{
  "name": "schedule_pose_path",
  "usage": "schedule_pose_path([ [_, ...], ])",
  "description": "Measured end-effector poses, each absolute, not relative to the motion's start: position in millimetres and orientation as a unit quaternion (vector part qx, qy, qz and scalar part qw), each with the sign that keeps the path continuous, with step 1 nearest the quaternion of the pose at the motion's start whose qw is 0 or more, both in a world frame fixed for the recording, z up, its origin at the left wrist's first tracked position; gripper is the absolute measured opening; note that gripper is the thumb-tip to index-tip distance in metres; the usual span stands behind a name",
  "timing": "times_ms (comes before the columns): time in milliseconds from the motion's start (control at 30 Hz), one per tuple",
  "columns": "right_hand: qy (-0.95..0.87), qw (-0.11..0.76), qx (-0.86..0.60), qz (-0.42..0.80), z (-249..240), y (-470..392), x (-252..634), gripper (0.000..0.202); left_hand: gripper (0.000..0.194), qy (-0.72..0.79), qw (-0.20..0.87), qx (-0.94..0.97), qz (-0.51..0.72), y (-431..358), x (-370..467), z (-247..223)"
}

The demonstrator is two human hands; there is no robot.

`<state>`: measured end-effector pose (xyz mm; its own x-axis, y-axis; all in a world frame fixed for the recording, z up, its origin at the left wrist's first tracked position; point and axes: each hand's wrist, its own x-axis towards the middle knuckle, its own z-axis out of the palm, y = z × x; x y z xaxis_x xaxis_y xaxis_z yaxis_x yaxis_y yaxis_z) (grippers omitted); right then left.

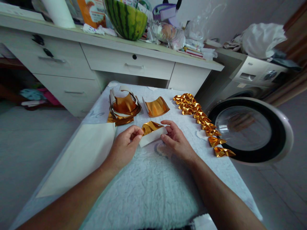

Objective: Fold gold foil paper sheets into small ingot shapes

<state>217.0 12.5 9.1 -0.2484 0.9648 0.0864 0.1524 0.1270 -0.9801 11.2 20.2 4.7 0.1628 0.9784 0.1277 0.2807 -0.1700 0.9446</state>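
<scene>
Between my two hands is a sheet of gold foil paper (151, 128), partly folded, its white back turned toward me along the lower edge. My left hand (128, 143) pinches the left end between thumb and fingers. At the right end, my right hand (176, 139) has its thumb on the white side and its fingers behind the paper. A small stack of curved gold foil sheets (157, 107) lies just beyond. Left of that stack sits a larger curled bundle of gold foil paper (124, 105). Folded gold foil pieces (203, 119) form a slanting row at right.
A textured cloth (155, 188) covers the table, with a large pale sheet (81, 156) at left. Behind stands a white drawer counter (129, 64) bearing a cut watermelon (126, 19) and plastic bags. A washing machine's open round door (249, 129) is beside the table's right edge.
</scene>
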Motion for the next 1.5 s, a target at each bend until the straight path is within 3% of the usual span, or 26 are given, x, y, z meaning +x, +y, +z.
schedule_pose_path([
  [100,-0.649,0.427,-0.436,0.453,9,12,218,0.055,0.011,0.504,0.437,0.608,0.430,21,11,6],
  [233,-0.720,0.406,-0.491,0.274,11,13,218,0.068,0.015,0.512,0.466,0.571,0.441,22,12,4],
  [333,-0.769,0.371,-0.504,0.134,11,12,215,0.062,0.016,0.515,0.485,0.554,0.439,22,12,2],
  [433,-0.794,0.339,-0.498,0.078,8,9,209,0.051,0.016,0.511,0.493,0.551,0.438,22,13,3],
  [933,-0.887,0.208,-0.407,0.056,8,-3,189,0.002,0.022,0.512,0.455,0.636,0.354,20,11,-6],
  [1267,-0.862,0.232,-0.451,0.012,3,-5,184,0.020,0.015,0.501,0.525,0.569,0.387,19,13,0],
  [1500,-0.875,0.237,-0.423,0.006,3,-3,187,0.012,0.016,0.509,0.508,0.586,0.373,20,11,-2],
])
